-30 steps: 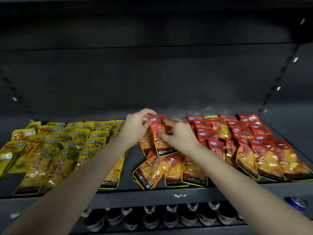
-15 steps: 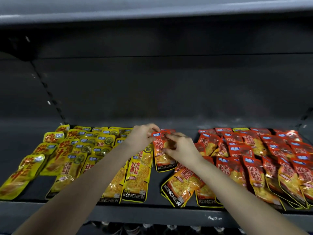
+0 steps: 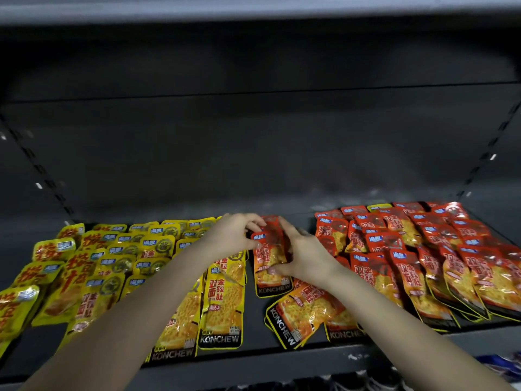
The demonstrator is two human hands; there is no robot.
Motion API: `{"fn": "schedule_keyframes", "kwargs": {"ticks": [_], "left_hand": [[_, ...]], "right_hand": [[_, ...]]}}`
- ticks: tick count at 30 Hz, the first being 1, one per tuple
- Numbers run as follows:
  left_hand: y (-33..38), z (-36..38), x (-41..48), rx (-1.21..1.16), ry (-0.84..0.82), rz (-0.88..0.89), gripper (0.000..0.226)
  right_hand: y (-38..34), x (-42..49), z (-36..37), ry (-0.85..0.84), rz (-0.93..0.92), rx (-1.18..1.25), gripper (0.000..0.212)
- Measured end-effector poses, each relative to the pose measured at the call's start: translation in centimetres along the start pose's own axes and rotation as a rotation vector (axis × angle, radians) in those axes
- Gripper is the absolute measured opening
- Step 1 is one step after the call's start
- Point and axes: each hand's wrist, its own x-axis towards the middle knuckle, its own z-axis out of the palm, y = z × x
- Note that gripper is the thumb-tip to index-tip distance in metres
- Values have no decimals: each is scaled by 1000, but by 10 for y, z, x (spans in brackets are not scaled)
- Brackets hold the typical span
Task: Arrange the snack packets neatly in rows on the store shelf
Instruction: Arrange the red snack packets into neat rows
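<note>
An orange-red snack packet (image 3: 267, 261) lies lengthwise in the middle of the dark shelf (image 3: 253, 359). My left hand (image 3: 234, 235) pinches its top left corner and my right hand (image 3: 304, 255) grips its right edge, thumb near the lower part. Yellow packets (image 3: 112, 263) fill the shelf's left half in overlapping rows. Red packets (image 3: 423, 255) fill the right half. Two yellow packets (image 3: 222, 300) lie just left of the held one. A tilted red packet (image 3: 301, 314) lies loose under my right forearm.
The shelf's back panel (image 3: 253, 150) is dark and bare, with slotted uprights at both sides. Another shelf board (image 3: 253, 9) runs overhead. Bottle tops show dimly below the front edge (image 3: 366, 382).
Both hands have slid the red packet down flatter onto the shelf beside the yellow packets. The camera has shifted, so the shelf sits higher and more centred in view.
</note>
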Motion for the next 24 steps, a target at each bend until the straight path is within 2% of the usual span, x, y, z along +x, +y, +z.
{"fn": "schedule_keyframes", "kwargs": {"ticks": [5, 10, 14, 19, 24], "left_hand": [[-5, 4, -1, 83, 36, 11, 52], [-7, 0, -4, 303, 13, -24, 63], [-3, 2, -6, 236, -14, -14, 62], [-7, 11, -2, 71, 39, 18, 64], [-11, 11, 2, 49, -4, 15, 67]], "right_hand": [[-3, -4, -5, -62, 28, -19, 110], [-14, -9, -16, -9, 7, -6, 91], [-16, -12, -10, 23, 4, -15, 83], [-17, -10, -3, 87, 6, 38, 76], [-14, -2, 4, 125, 25, 72, 62]]}}
